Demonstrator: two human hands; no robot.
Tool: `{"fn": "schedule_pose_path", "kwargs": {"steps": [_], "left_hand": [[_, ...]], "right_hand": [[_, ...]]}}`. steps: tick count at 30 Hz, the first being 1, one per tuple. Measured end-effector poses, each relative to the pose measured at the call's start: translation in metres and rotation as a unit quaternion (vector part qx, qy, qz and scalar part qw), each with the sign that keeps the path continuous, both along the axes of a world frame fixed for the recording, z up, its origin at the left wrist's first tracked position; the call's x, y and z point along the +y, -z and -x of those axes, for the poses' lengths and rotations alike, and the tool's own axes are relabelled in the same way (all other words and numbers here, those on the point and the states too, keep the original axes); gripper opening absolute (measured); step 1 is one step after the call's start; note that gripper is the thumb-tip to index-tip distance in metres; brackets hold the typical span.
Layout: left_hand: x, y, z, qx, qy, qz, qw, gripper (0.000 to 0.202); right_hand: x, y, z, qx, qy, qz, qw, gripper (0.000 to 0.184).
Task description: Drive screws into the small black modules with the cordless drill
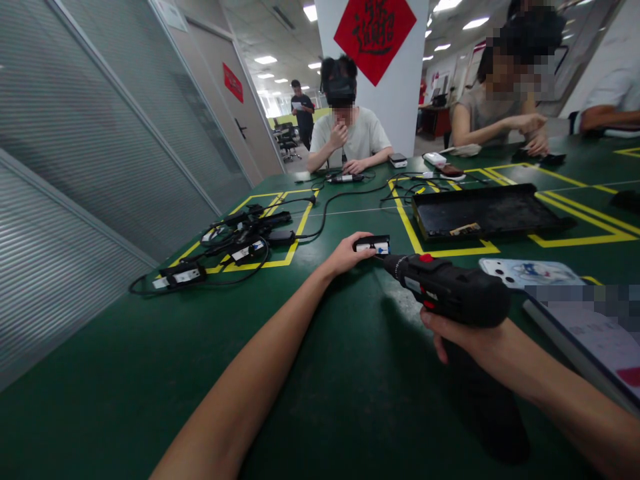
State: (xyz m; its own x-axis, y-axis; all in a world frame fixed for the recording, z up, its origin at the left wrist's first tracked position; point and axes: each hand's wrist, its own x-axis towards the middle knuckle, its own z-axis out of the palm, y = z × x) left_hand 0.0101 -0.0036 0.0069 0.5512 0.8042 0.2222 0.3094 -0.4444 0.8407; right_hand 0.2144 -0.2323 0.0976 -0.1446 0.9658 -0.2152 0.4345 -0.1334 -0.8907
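Observation:
My left hand (353,253) grips a small black case with a white and blue inside (381,245), holding it on the green table. Fingers and thumb close around its left end. In my right hand (463,331) is a black and red cordless drill (450,287), lying on its side with the handle toward me. The drill's bit points left at the near edge of the case; whether its tip touches cannot be made out. Left of my left hand lies a pile of black power adapters with cables (245,233).
A black tray (490,210) stands at the right within yellow tape lines. Nearer me lie a phone in a printed case (533,272) and a notebook-like slab (590,333). A cable (330,203) crosses the table. Two people with headsets sit across.

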Motion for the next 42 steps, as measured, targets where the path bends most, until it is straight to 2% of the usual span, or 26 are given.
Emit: {"fn": "schedule_pose_path", "kwargs": {"steps": [15, 22, 34, 42], "left_hand": [[0.0009, 0.0003, -0.0003, 0.000, -0.006, 0.005, 1.000, 0.057], [0.0007, 0.0005, -0.0011, -0.002, -0.009, 0.011, 1.000, 0.057], [0.0005, 0.0008, -0.0004, -0.001, -0.005, 0.011, 1.000, 0.056], [-0.0031, -0.0041, -0.0008, 0.019, -0.015, -0.001, 1.000, 0.056]], "right_hand": [[0.0005, 0.0011, -0.0003, 0.003, -0.004, 0.005, 1.000, 0.056], [0.0005, 0.0008, 0.0006, 0.010, 0.002, 0.000, 1.000, 0.045], [-0.0005, -0.0010, 0.0005, 0.027, 0.009, -0.011, 1.000, 0.042], [-0.0005, 0.0012, -0.0009, 0.010, -0.005, -0.003, 1.000, 0.039]]}}
